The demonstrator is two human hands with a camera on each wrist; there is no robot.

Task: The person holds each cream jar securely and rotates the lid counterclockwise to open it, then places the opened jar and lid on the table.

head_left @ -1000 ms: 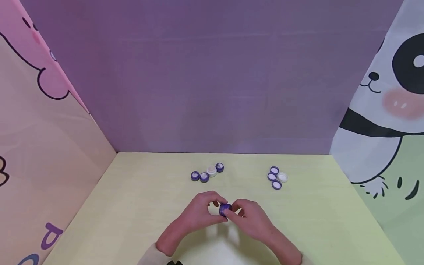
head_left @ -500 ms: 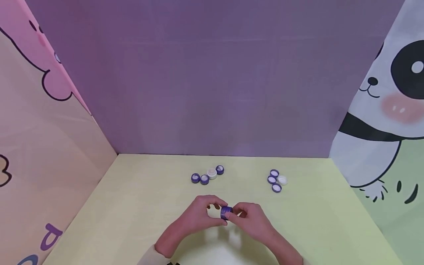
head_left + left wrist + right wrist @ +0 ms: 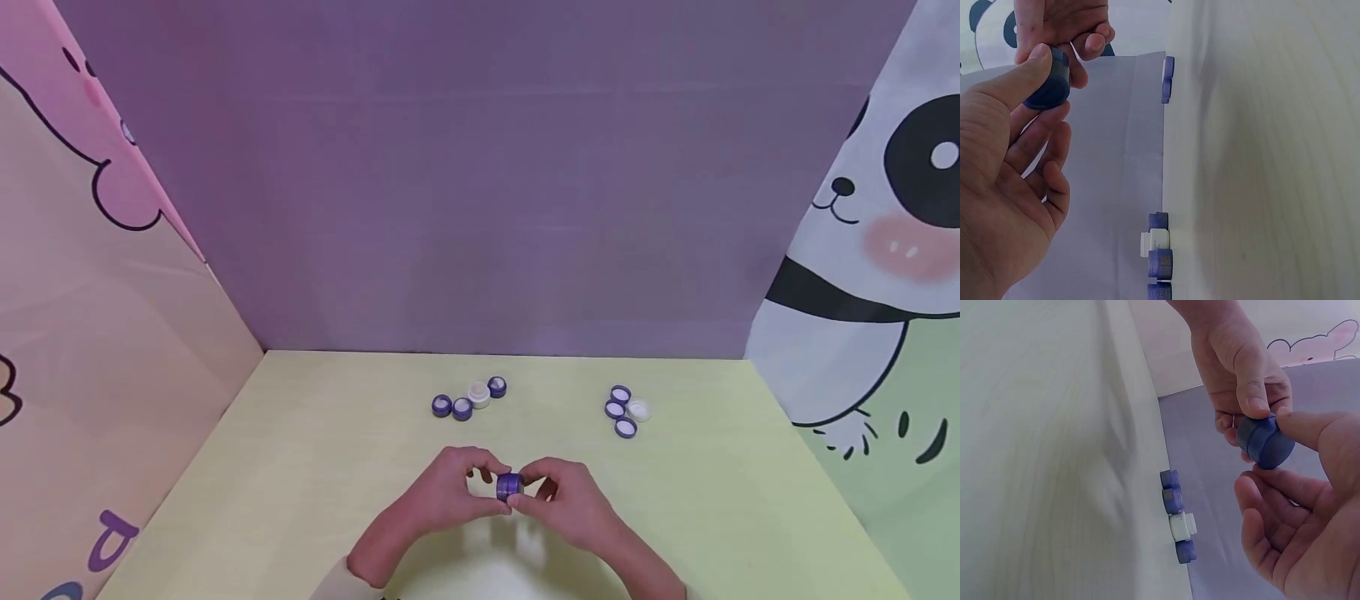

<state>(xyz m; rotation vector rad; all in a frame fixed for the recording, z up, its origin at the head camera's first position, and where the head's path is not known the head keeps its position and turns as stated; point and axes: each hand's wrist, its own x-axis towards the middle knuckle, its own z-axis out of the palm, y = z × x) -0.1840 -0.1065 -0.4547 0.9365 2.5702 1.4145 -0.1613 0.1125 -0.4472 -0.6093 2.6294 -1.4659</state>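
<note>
A small dark-purple round jar (image 3: 509, 486) with a lid on it lies on its side in the air, between both hands above the table. From the left, my left hand (image 3: 453, 493) pinches one end of it between thumb and fingers. My right hand (image 3: 564, 502) pinches the other end, its thumb at the lower edge. The left wrist view shows the jar (image 3: 1050, 84) under the left thumb. In the right wrist view a seam runs round the jar (image 3: 1266, 442), between the two hands' grips.
Back centre on the pale table (image 3: 337, 442) stand purple open jars (image 3: 462, 408) and one white jar (image 3: 478, 394). Further right lie purple lids (image 3: 626, 427) with white insides and a white lid (image 3: 638, 409). A purple backdrop (image 3: 480, 208) rises behind the table.
The right thumb has slid from the jar's front to its lower right edge, and more of the jar shows. Both hands stay in nearly the same place; the head view has shifted slightly.
</note>
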